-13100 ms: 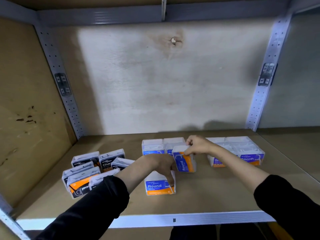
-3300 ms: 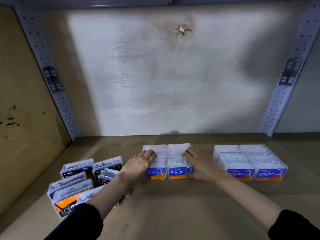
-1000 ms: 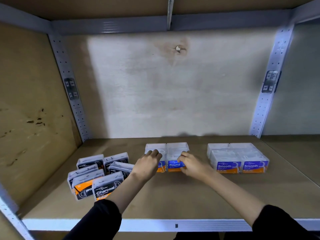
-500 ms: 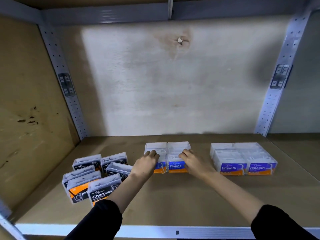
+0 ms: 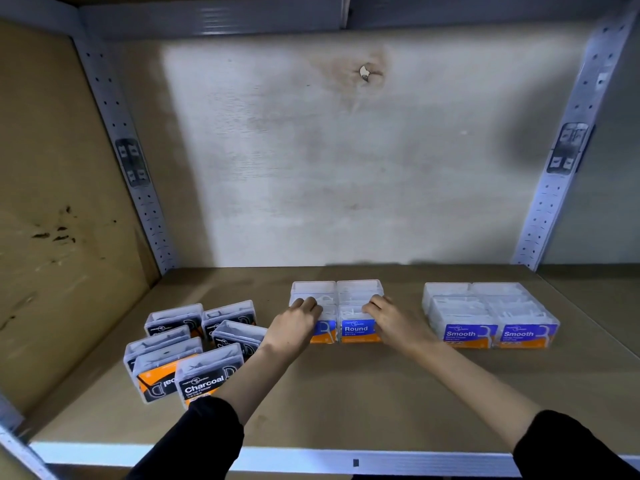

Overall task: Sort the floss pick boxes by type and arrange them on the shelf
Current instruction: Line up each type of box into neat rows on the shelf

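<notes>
Shelf (image 5: 346, 393), plain brown board with a white front edge, seen from the front. Three groups of floss pick boxes sit on it.

Middle: Round boxes (image 5: 358, 330), clear plastic with blue and orange labels, packed tight in a block two wide. Labels face front. "Round" reads on the front right one. The front left label is partly covered by a hand.

Right, well apart from the middle block: Smooth boxes (image 5: 485, 306), same clear plastic, also a tight block two wide. Both front labels read "Smooth".

Left: Charcoal boxes (image 5: 207, 374), black labels with orange, several in a loose cluster. They sit at mixed angles, some touching. The front one reads "Charcoal"; the one beside it has its label turned the wrong way up.

Left hand (image 5: 298, 323) is on the left front of the Round block, fingers bent over the top of the front left box. Right hand (image 5: 391, 322) is on the right front, fingers bent over the top of the front right box. Thumbs are hidden on both, so I cannot tell whether they grip or only rest there. Both arms reach in over the front edge, forearms bare, black sleeves (image 5: 207, 441) pushed up.

Behind is a pale back panel (image 5: 329, 168) with a small hole (image 5: 364, 72) near the top, and perforated metal posts (image 5: 138, 188) in both back corners.
</notes>
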A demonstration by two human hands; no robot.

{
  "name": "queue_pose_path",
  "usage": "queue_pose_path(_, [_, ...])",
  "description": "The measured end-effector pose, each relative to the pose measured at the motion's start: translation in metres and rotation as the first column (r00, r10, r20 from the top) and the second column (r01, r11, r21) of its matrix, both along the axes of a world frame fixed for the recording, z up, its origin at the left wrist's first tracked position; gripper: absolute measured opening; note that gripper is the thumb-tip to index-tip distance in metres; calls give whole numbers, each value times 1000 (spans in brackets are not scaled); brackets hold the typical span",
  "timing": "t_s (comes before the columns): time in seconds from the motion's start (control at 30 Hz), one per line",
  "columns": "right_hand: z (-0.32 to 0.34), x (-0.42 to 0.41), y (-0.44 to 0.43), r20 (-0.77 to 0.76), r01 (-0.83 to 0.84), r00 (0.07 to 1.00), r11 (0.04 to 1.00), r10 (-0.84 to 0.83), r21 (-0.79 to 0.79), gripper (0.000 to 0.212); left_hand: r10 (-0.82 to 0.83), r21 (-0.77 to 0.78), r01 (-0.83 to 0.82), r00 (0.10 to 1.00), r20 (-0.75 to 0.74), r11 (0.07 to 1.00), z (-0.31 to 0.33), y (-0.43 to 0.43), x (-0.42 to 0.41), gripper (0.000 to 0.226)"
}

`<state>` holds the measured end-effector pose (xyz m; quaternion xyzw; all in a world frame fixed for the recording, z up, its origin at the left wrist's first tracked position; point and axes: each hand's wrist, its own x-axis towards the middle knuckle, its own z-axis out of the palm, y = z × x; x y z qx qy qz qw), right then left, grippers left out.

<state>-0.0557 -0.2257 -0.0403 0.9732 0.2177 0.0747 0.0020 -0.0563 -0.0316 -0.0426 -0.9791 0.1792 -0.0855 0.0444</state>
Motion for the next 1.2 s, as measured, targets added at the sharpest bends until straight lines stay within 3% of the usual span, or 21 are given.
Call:
queue_pose_path(0.2, [-1,2,-2,-11,11,1000,999,-11,35,36,-8,-50,7,1000,-17,999,1,2,0,37])
queue_pose_path(0.27, [-3,3,-4,-26,44,999,971,-39,236,35,-18,-237,21,1000,15,971,1,4,-1,41])
queue_pose_path(0.3, [-4,4,-6,-13,57,998,917,-57,394,36,1,-402,24,998,60,915,1,5,-2,41])
queue_pose_path(0.4, [-10,7,-7,19,96,982,581,-189,808,31,177,-842,-25,981,84,539,3,2,-2,31])
queue_pose_path(0.47, [-11,8,-6,-100,185,959,319,-266,929,29,240,-943,-119,970,-43,310,8,-2,1,34])
queue_pose_path(0.57, [-19,15,-5,-322,325,927,-14,-190,946,38,218,-975,-200,960,-175,98,14,-7,9,39])
queue_pose_path(0.67, [-22,21,-3,-408,383,908,-201,-99,901,40,184,-974,-224,958,-222,-9,13,-10,16,41])
queue_pose_path(0.8, [-23,21,1,-450,424,892,-265,-46,866,41,212,-965,-245,942,-260,-93,9,-14,19,42])
queue_pose_path(0.97, [-23,23,5,-457,437,889,-268,-11,858,39,234,-962,-264,933,-274,-71,4,-7,26,43])
queue_pose_path(1.2, [-26,28,13,-461,460,884,-319,77,829,27,192,-905,-420,885,-423,-58,-7,-2,38,50])
